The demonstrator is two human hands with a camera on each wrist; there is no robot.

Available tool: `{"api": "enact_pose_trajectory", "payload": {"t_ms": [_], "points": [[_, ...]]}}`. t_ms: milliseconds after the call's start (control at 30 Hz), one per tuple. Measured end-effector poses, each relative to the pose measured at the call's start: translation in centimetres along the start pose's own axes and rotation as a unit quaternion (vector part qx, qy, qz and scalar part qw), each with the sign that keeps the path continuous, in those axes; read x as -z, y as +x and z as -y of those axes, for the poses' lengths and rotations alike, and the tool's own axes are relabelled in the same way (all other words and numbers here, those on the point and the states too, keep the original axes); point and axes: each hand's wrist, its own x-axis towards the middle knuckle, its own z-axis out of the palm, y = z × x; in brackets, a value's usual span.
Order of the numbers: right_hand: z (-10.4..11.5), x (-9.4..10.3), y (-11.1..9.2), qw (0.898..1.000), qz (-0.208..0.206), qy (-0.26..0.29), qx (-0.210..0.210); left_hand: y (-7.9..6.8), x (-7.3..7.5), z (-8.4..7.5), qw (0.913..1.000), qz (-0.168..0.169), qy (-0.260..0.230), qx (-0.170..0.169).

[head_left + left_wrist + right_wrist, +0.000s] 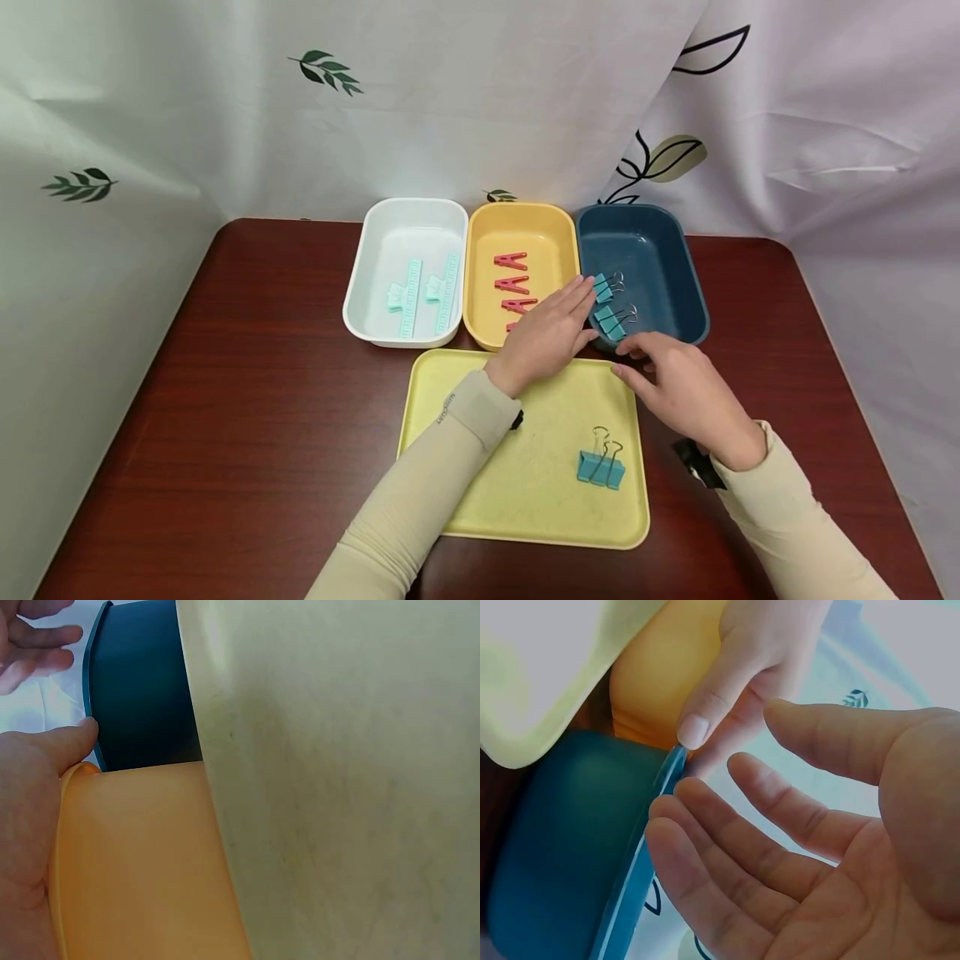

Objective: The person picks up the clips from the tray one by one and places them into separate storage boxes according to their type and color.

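Observation:
My left hand reaches over the front of the yellow bin, its fingers extended toward the blue bin. In the left wrist view its thumb lies at the blue bin's rim. Inside that bin, right by the left fingertips, are two teal binder clips, a rear one and a front one. My right hand hovers at the blue bin's front rim, fingers loosely bent and apart, with nothing in them. Another teal binder clip lies on the yellow tray.
Red clothespins lie in a column in the yellow bin, partly hidden by the left hand. To its left, a white bin holds two mint ruler-like pieces with small clips. A patterned curtain hangs behind the dark wooden table.

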Motion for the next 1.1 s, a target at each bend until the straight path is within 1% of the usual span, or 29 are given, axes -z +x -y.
{"api": "enact_pose_trajectory", "payload": {"t_ms": [200, 400, 533, 633, 867, 1100], "points": [[0.1, -0.4, -0.5, 1.000, 0.031, -0.002, 0.004, 0.0, 0.1, 0.1, 1.0000, -0.001, 0.005, 0.001], [0.2, -1.1, -1.0, 0.998, 0.050, -0.008, 0.025, 0.0, 0.1, 0.1, 1.0000, -0.003, 0.008, 0.000], [0.2, -1.6, -1.2, 0.997, 0.061, -0.003, 0.041, 0.1, 0.2, 0.0, 0.9999, 0.005, 0.008, 0.005], [0.2, -1.8, -1.4, 0.996, 0.076, 0.000, 0.050, 0.0, 0.2, 0.0, 1.0000, 0.005, 0.007, 0.005], [0.2, -2.2, -1.9, 0.991, 0.116, -0.011, 0.062, 0.1, 0.1, -0.1, 0.9999, 0.004, 0.011, 0.001], [0.2, -2.5, -2.4, 0.987, 0.137, -0.010, 0.077, 0.1, 0.2, -0.1, 0.9999, 0.002, 0.012, -0.001]]}}
